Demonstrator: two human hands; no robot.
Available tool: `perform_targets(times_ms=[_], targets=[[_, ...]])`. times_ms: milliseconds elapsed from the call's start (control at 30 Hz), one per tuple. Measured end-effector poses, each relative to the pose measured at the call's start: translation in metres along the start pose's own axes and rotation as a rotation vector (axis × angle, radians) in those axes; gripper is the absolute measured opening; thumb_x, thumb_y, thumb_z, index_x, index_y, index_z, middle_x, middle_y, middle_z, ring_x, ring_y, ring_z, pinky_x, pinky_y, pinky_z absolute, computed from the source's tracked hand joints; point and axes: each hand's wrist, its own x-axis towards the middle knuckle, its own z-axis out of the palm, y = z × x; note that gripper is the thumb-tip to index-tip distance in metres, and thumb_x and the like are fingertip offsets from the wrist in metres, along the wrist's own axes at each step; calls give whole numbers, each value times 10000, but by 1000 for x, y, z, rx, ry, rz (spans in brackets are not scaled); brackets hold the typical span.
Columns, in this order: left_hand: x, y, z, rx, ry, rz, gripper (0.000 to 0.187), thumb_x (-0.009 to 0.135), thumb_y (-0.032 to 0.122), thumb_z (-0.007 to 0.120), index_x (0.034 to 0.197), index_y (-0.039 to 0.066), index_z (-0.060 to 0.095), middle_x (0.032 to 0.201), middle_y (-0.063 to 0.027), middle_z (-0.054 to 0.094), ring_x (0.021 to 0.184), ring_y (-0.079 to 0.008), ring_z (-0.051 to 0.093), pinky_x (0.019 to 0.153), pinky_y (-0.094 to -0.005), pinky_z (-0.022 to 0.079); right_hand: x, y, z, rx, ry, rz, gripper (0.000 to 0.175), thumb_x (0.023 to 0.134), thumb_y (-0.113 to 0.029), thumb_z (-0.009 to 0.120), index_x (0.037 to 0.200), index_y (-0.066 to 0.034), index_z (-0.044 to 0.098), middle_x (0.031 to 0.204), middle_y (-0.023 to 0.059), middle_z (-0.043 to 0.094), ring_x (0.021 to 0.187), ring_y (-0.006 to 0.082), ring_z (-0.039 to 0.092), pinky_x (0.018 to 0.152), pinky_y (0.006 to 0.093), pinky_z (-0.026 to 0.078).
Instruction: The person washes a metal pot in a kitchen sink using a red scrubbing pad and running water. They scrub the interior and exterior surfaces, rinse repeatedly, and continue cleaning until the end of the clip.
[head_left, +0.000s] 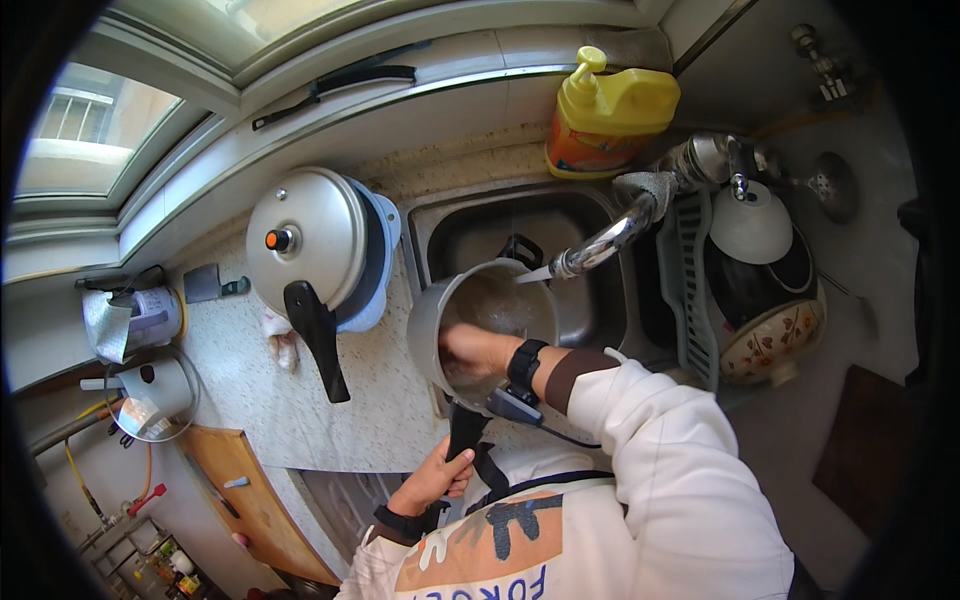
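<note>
A metal pressure cooker pot (429, 330) is tilted over the near left edge of a steel sink (592, 300). My left hand (439, 476) grips the pot's black handle (466, 431). Inside the pot is my right hand (476, 351), its fingers hidden low against the inner wall; whether they hold anything cannot be told. Water runs from the chrome faucet (607, 244) into the pot, where cloudy water shows. The pressure cooker lid (315, 232), with a black handle, rests to the left on stacked basins (386, 255).
Behind the sink stands a yellow detergent jug (615, 112). A grey rack (690, 285) with bowls (776, 341) is at the right. On the left counter are a cleaver (202, 283), a cloth (281, 341) and a glass lid (191, 405). A wooden board (262, 510) lies lower left.
</note>
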Motion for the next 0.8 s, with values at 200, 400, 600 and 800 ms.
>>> perform_targets(times_ms=[200, 400, 600, 800], targets=[[1, -7, 0, 30, 20, 73, 203, 985, 214, 495, 1137, 152, 375, 635, 34, 331, 498, -63, 293, 444, -218, 263, -45, 15, -30, -1843, -43, 280, 375, 874, -276, 526, 1175, -89, 650, 1234, 106, 603, 1124, 335, 542, 907, 497, 406], [3, -12, -2, 15, 36, 88, 200, 978, 214, 510, 1116, 132, 391, 641, 25, 360, 502, -64, 318, 445, -218, 276, -63, -10, -50, -2476, 62, 101, 347, 882, -289, 520, 1165, -150, 667, 1252, 36, 592, 1217, 300, 447, 980, 440, 318], [5, -13, -2, 20, 30, 95, 172, 979, 208, 504, 1094, 130, 401, 643, 28, 376, 505, -59, 338, 450, -213, 284, -68, 17, -22, -1412, -163, 87, 434, 921, -371, 452, 1085, -19, 646, 1082, 216, 640, 1000, 376, 596, 908, 394, 427], [8, -16, -5, 7, 13, 106, 176, 990, 204, 485, 1123, 136, 393, 635, 35, 371, 478, -51, 325, 424, -216, 272, -121, -16, -52, -1614, -304, -39, 317, 885, -350, 518, 951, -100, 702, 976, 157, 670, 900, 366, 607, 813, 452, 458]])
